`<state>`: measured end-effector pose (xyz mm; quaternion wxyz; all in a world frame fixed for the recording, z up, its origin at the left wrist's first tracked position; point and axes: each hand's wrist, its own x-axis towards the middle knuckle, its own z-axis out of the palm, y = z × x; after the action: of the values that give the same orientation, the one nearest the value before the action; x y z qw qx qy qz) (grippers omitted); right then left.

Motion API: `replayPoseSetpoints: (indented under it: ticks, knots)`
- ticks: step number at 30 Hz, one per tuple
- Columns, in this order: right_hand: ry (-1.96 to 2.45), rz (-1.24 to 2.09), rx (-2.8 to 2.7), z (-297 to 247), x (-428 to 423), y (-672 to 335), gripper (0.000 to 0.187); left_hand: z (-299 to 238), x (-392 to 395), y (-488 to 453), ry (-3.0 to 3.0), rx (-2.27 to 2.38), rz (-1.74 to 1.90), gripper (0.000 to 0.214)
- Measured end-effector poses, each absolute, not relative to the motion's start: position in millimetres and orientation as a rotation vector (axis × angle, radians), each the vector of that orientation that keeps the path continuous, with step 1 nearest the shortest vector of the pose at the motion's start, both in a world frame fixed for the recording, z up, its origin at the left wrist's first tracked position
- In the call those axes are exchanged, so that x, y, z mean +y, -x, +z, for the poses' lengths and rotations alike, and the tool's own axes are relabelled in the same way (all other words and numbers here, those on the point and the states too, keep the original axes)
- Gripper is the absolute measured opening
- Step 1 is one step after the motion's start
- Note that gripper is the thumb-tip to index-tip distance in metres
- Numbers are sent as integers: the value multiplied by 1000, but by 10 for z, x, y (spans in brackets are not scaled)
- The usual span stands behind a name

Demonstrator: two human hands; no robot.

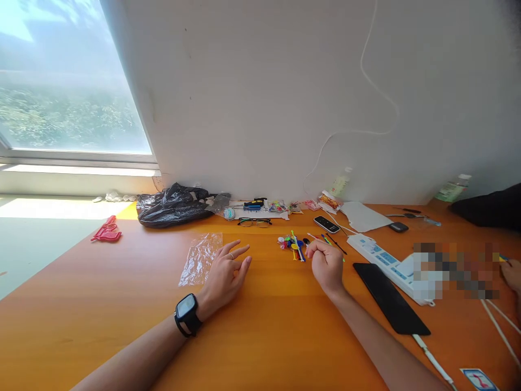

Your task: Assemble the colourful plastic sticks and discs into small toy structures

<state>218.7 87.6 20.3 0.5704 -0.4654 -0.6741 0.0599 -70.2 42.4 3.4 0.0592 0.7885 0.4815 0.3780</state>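
Observation:
My left hand (227, 274), with a ring and a black watch on the wrist, hovers over or rests on the table with its fingers spread. Beside it lies a clear crinkled plastic bag (198, 260), partly behind the hand. My right hand (329, 267) is curled with its fingers bent together at the right side of a small pile of colourful plastic pieces (293, 245). Several thin coloured sticks (330, 240) lie just behind this hand. Whatever its fingers hold, if anything, is hidden.
A black plastic bag (175, 206), eyeglasses (254, 222) and a remote (326, 224) line the back. A red toy gun (107, 230) lies left. On the right are a power strip (386, 263), a black phone (391, 298) with a cable, and another person's hand (512, 273).

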Motion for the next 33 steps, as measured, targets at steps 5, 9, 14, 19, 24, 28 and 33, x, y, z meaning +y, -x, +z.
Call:
replayPoseSetpoints:
  ticks: [5,9,14,19,24,28,33]
  knots:
    - [1160,264,-1634,42,916,-2038,22,60,428,761,-2361,1431,1230,51]
    - [1241,291,-1620,-3,889,-1996,37,92,388,769,-2357,1446,1240,48]
    - [1357,218,-1561,7,810,-2081,42,165,342,700,-2273,1401,1181,54]
    - [1343,57,-1650,22,832,-2095,37,219,340,664,-2289,1297,1118,49]
    - [1367,-68,-1991,17,897,-1940,40,185,352,644,-2344,1260,1025,46]
    - [1431,-60,-2160,-66,886,-1841,51,151,363,631,-2365,1257,962,46]
    - [1406,36,-2237,-84,834,-1825,43,130,365,633,-2357,1256,942,45]
